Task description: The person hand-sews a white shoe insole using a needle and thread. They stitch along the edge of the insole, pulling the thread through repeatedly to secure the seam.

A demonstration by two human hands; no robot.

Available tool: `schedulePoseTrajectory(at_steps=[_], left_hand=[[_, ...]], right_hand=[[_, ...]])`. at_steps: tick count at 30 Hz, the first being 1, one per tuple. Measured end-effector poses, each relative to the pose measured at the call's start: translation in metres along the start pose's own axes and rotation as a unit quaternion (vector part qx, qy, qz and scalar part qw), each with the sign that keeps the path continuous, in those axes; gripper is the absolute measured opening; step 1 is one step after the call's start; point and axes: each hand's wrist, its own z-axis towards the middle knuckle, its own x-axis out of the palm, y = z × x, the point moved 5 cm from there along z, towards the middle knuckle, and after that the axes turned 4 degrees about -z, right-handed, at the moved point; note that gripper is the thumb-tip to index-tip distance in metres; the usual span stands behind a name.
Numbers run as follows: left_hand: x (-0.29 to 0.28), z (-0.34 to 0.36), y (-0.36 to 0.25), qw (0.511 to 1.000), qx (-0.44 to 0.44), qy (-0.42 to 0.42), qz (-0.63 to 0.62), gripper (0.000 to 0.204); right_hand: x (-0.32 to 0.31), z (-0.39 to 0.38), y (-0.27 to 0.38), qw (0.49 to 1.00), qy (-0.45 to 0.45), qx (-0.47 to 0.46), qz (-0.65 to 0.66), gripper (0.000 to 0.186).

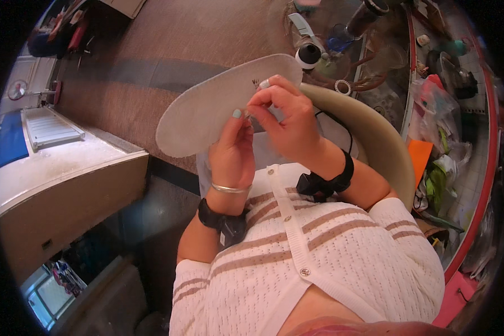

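A flat light-grey piece, long and rounded like an insole (193, 120), lies tilted just beyond my hands, with a small dark mark near its right part. My left hand (233, 154) is closed at its lower edge, its thumb with a pale green nail pressed to the fingers. From the right, my right hand (288, 120) comes in with thumb and index finger pinched. Their fingertips meet over the piece around a tiny whitish bit (248, 114), too small to make out. Whether the left fingers also grip the grey piece is hidden.
A beige curved rim (369, 131) runs close by my right arm. Beyond it sit a white comb-like tool (302, 25), a black-and-white round item (308, 56) and plastic bags (445, 151). On the left stands a white-topped counter (56, 168) with a white rack (51, 127).
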Motion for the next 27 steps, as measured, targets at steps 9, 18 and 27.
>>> schedulePoseTrajectory(at_steps=[9, 18, 27], left_hand=[[0.006, -0.007, -0.002, 0.999, -0.035, -0.029, -0.014, 0.013], [0.0, -0.004, -0.001, 0.997, -0.042, -0.047, -0.032, 0.01], [-0.004, -0.003, -0.007, 0.995, -0.015, -0.081, -0.048, 0.008]], right_hand=[[0.003, 0.0, -0.012, 0.998, 0.029, -0.015, 0.051, 0.008], [0.008, -0.007, -0.027, 0.93, 0.078, 0.189, 0.304, 0.004], [0.005, -0.016, -0.023, 0.866, 0.129, 0.256, 0.411, 0.007]])
